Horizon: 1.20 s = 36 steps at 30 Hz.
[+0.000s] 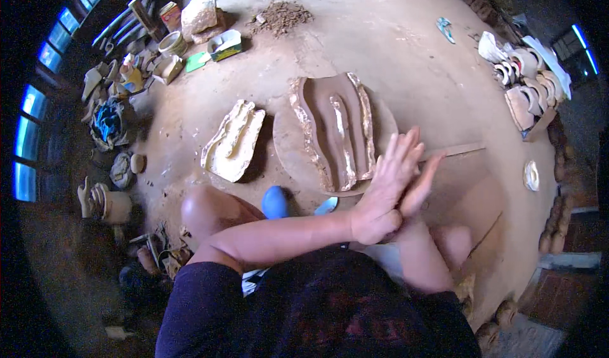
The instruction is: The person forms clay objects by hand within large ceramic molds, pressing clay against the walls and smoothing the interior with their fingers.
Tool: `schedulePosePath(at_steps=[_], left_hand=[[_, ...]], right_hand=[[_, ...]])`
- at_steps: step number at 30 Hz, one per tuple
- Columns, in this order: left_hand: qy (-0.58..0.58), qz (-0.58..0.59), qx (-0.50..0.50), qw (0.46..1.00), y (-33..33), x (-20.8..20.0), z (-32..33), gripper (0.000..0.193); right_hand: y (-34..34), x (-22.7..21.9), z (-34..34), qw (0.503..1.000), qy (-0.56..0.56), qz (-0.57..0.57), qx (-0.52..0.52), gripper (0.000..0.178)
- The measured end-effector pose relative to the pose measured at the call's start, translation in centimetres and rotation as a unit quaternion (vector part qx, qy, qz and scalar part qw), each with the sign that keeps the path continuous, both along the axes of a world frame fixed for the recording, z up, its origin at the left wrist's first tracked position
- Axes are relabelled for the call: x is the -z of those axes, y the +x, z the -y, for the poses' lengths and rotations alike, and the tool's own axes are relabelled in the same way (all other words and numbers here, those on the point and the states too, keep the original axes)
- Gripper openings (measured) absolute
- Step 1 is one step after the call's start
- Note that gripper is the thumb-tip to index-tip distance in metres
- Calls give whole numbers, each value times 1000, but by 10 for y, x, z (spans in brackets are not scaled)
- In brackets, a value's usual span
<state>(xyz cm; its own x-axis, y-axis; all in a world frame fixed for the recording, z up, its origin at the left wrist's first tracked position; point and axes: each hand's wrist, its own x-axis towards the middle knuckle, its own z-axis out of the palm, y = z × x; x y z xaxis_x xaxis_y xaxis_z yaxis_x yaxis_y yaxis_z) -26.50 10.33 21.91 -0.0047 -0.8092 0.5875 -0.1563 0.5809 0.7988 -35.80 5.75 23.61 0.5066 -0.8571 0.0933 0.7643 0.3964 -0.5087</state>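
Note:
My left hand lies flat against my right hand, palm to palm with the fingers stretched out. Whether anything is between the palms is hidden. Just beyond them, a brown clay form with raised wavy sides and pale, crusted edges rests on a round board. Along its middle runs a narrow ridge with a whitish streak. To the left, on the floor, lies a smaller cream-coloured mould piece with a long grooved shape. A flat wooden strip extends to the right from behind my fingers.
A blue rounded object sits near my left knee. Farther off are a heap of brown clay crumbs, an open box and a pale block. Curved pale mould pieces are stacked at the right; assorted clutter lines the left.

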Motion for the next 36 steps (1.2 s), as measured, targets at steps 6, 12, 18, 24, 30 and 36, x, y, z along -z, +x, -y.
schedulePosePath(at_steps=[6, 12, 18, 24, 30, 36], left_hand=[[78, -211, 17, 974, 15, 27, 16, 82], [194, -273, 24, 942, 27, 12, 15, 100], [212, -391, 55, 894, 30, 16, 8, 91], [-8, -63, -32, 997, 33, 27, -3, 78], [10, -78, -35, 996, 51, 28, -5, 79], [155, -252, 8, 955, 59, 37, 0, 87]], right_hand=[[35, 14, -31, 926, -316, -172, 116, 110], [33, 14, -53, 927, -293, -221, 83, 99], [56, -2, -43, 920, -238, -300, 85, 104], [46, 16, -13, 989, 52, -140, 21, 95], [55, 7, -19, 983, 15, -178, -42, 88], [70, 10, -50, 892, -316, -315, 70, 81]])
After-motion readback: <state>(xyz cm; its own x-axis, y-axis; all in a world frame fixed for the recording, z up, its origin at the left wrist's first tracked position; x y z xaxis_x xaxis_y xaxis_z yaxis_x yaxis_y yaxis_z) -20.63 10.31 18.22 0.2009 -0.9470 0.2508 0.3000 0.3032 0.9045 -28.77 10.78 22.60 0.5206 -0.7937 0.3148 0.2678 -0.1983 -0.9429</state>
